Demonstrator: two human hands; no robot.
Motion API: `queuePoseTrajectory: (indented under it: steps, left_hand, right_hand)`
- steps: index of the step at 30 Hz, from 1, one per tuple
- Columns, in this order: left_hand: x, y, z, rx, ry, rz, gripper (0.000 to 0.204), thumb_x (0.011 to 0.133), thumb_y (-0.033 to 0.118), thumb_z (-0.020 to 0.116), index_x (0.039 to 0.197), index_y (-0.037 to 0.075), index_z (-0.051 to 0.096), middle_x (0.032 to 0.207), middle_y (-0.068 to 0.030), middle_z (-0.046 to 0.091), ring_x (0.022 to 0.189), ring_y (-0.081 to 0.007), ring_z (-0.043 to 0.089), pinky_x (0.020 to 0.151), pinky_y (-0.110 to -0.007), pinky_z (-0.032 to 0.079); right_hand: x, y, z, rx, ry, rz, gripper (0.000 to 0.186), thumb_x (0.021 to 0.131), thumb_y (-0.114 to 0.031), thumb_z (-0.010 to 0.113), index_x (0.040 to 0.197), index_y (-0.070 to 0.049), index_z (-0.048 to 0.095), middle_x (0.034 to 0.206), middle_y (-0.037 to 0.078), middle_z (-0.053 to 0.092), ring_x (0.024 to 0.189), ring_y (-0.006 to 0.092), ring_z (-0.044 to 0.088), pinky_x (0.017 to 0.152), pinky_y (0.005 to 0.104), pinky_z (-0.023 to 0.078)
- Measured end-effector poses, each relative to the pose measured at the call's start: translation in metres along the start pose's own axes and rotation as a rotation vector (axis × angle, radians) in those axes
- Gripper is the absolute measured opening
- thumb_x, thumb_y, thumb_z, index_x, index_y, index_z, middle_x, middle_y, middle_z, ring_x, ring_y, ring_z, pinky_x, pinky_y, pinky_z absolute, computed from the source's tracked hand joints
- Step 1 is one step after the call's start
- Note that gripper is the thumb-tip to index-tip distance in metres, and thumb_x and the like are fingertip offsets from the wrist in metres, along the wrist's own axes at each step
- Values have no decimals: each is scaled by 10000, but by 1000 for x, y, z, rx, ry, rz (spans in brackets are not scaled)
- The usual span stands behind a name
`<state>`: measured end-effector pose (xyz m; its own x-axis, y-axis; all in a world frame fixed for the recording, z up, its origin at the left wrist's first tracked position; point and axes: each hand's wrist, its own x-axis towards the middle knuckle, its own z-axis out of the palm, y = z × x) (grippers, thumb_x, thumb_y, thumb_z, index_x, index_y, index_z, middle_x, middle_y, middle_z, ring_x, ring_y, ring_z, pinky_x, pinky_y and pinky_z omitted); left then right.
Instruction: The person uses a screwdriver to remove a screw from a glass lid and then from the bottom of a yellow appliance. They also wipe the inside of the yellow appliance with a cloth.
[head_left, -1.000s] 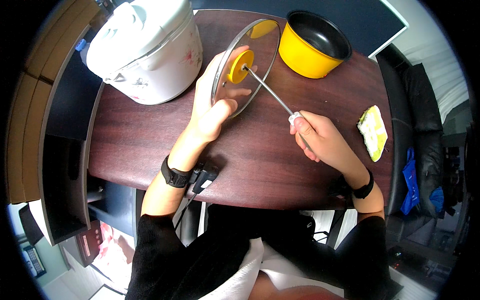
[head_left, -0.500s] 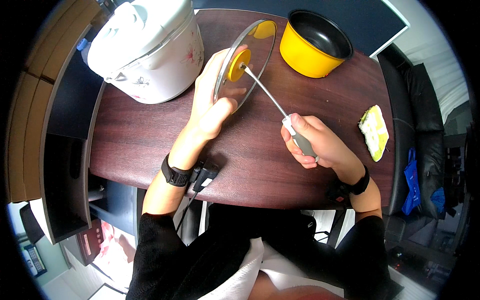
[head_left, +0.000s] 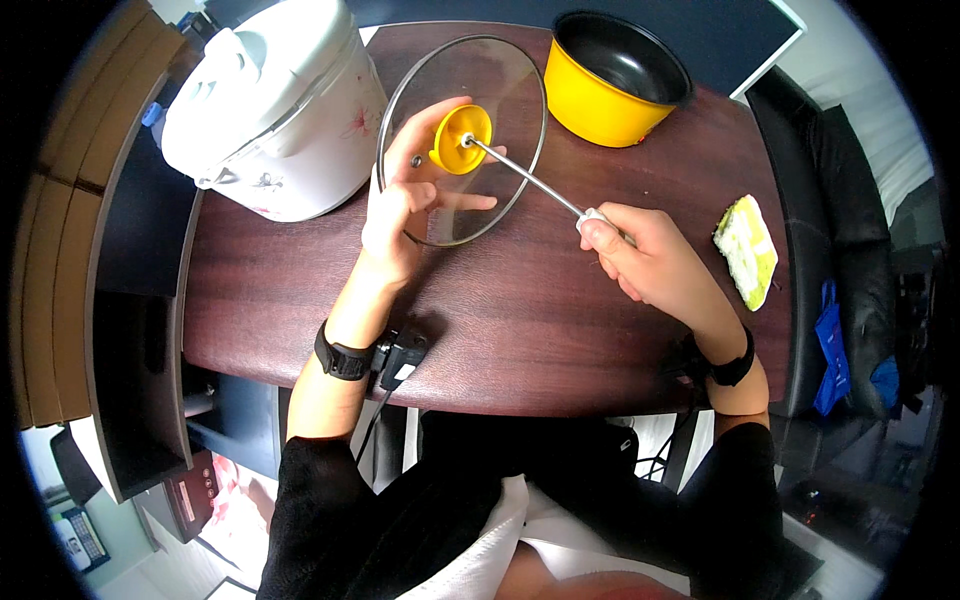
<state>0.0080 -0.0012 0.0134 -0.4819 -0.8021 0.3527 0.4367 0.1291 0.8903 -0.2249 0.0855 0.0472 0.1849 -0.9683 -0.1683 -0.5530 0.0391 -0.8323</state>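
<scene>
My left hand [head_left: 392, 225] grips a round clear glass lid [head_left: 505, 85] with a metal rim, held tilted up above the table; some of the fingers show through the glass. A yellow knob [head_left: 452, 150] sits at the lid's middle. In my right hand [head_left: 650, 255] is a screwdriver [head_left: 532, 181] with a thin metal shaft and a light handle, mostly hidden by the fingers. Its tip meets the small fastener at the centre of the knob. Beyond the lid, to the right, stands a yellow pot [head_left: 605, 105] with a black inside.
A white rice cooker [head_left: 300, 130] with a floral print stands at the far left of the dark wooden table [head_left: 540, 340]. At the right lies a yellow-green and white cloth-like piece [head_left: 747, 253]. A black cabled device [head_left: 400, 360] lies by my left wrist.
The lid has turned from nearly edge-on to face me more and moved slightly left. My right hand has shifted up with the screwdriver, its tip still at the knob.
</scene>
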Motion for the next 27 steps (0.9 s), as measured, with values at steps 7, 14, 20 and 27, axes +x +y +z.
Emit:
queuePoseTrajectory:
  steps: [7, 14, 20, 27]
  left_hand:
    - [1, -1, 5, 6, 16, -65, 804, 663, 330, 453, 1364, -42, 324, 1285, -241, 454, 1138, -433, 515, 804, -479, 560]
    - [0, -2, 3, -29, -42, -118, 756, 660, 319, 481, 1349, 19, 395, 1303, -176, 456, 1106, -336, 558, 777, -396, 569]
    - [-1, -6, 3, 35, -41, -102, 771, 644, 304, 466, 1350, 4, 387, 1300, -182, 458, 1106, -338, 557, 778, -395, 571]
    - [2, -1, 5, -33, -21, -92, 791, 642, 327, 471, 1347, -19, 377, 1286, -218, 458, 1096, -371, 558, 782, -449, 570]
  right_hand:
    - [-2, 3, -6, -385, 222, -257, 329, 871, -331, 614, 811, -10, 575, 672, 186, 595, 611, 351, 597, 529, 383, 435]
    - [-5, 4, -15, -432, 187, -242, 335, 871, -337, 610, 810, -8, 583, 649, 187, 578, 598, 346, 585, 544, 400, 428]
    - [-1, 9, -20, -307, 73, -168, 336, 897, -317, 580, 800, 4, 587, 627, 193, 549, 551, 321, 554, 528, 363, 402]
    - [-1, 7, -17, -155, 8, -127, 326, 917, -305, 560, 827, 6, 602, 592, 150, 514, 511, 200, 478, 526, 329, 376]
